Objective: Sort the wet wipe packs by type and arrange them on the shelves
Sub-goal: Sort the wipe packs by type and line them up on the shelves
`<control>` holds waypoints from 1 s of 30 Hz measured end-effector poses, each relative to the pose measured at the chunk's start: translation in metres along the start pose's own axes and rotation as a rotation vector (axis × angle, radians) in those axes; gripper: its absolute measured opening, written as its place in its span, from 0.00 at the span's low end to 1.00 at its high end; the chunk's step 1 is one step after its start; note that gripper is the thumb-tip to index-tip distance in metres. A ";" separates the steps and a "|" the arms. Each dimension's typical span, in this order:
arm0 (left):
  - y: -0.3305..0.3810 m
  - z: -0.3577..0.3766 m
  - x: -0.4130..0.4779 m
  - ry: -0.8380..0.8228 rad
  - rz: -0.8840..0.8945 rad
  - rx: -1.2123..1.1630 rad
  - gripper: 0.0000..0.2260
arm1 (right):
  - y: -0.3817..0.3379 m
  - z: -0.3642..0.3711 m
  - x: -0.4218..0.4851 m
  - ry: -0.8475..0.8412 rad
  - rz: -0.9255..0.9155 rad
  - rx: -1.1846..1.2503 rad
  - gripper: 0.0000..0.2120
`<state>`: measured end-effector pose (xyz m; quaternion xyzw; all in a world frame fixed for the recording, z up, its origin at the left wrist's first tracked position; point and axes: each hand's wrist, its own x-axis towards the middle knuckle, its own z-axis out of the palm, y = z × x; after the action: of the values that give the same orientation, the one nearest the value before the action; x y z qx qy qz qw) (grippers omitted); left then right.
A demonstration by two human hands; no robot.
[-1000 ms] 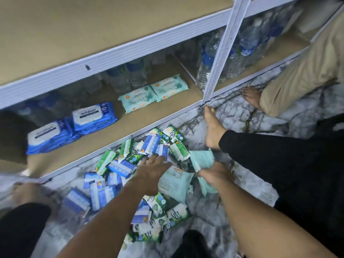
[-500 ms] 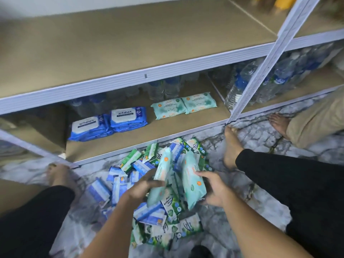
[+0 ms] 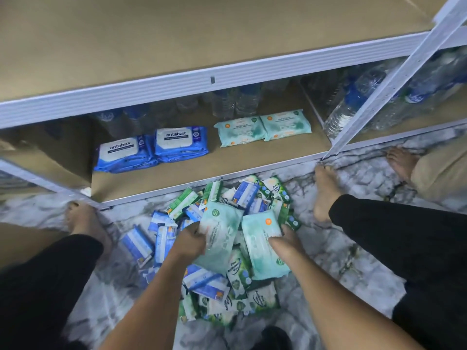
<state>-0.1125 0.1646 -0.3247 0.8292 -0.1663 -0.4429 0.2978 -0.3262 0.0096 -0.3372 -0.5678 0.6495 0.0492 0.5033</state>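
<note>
Marble floor (image 3: 341, 261) before the bottom shelf (image 3: 227, 170) bears a heap of packs (image 3: 207, 281); over it left hand (image 3: 190, 239) and right hand (image 3: 283, 239) each clutch one mint pack (image 3: 219, 231). Shelved: two blue antabax stacks (image 3: 180, 142), two mint packs (image 3: 240, 130), bottles (image 3: 353, 107) behind.

Clear water bottles (image 3: 353, 109), blue labels, upright in rows, upper right; marbled grey-white floor (image 3: 353, 251); bare feet (image 3: 324, 193) planted apart; black trousers (image 3: 404, 236); second person's foot (image 3: 401, 162), beige trouser leg (image 3: 439, 178), far right.

Two mint packs (image 3: 221, 231) held tilted over mixed blue/green pile (image 3: 207, 281) on floor (image 3: 341, 248); blue packs (image 3: 180, 141), mint pair (image 3: 285, 125) flat on bottom shelf (image 3: 252, 160).
</note>
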 end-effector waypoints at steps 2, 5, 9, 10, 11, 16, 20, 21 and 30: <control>-0.004 0.005 0.002 0.141 0.099 0.175 0.11 | 0.004 0.002 -0.002 0.027 -0.063 -0.067 0.11; -0.005 0.014 -0.003 0.211 0.150 0.279 0.08 | 0.008 0.009 -0.007 0.081 -0.133 -0.122 0.16; 0.008 0.027 -0.024 0.166 0.005 0.454 0.43 | 0.010 0.014 -0.015 0.145 -0.179 -0.147 0.39; 0.011 0.032 -0.029 0.169 -0.006 0.499 0.49 | 0.013 0.016 -0.014 0.161 -0.185 -0.136 0.41; 0.011 0.037 -0.031 0.170 -0.011 0.543 0.52 | 0.014 0.018 -0.014 0.177 -0.191 -0.141 0.43; 0.003 0.055 -0.023 0.171 -0.018 0.698 0.57 | 0.020 0.029 -0.009 0.294 -0.287 -0.258 0.29; 0.001 0.057 -0.016 0.171 -0.019 0.691 0.54 | 0.027 0.027 -0.005 0.285 -0.260 -0.372 0.25; 0.000 0.058 -0.016 0.185 -0.010 0.682 0.54 | 0.028 0.023 -0.005 0.229 -0.209 -0.419 0.29; -0.005 0.062 -0.018 0.242 0.025 0.670 0.56 | 0.039 0.026 -0.006 0.115 -0.166 -0.605 0.61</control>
<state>-0.1740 0.1561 -0.3433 0.9252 -0.2758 -0.2586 0.0325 -0.3420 0.0438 -0.3650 -0.7447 0.5841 0.1667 0.2764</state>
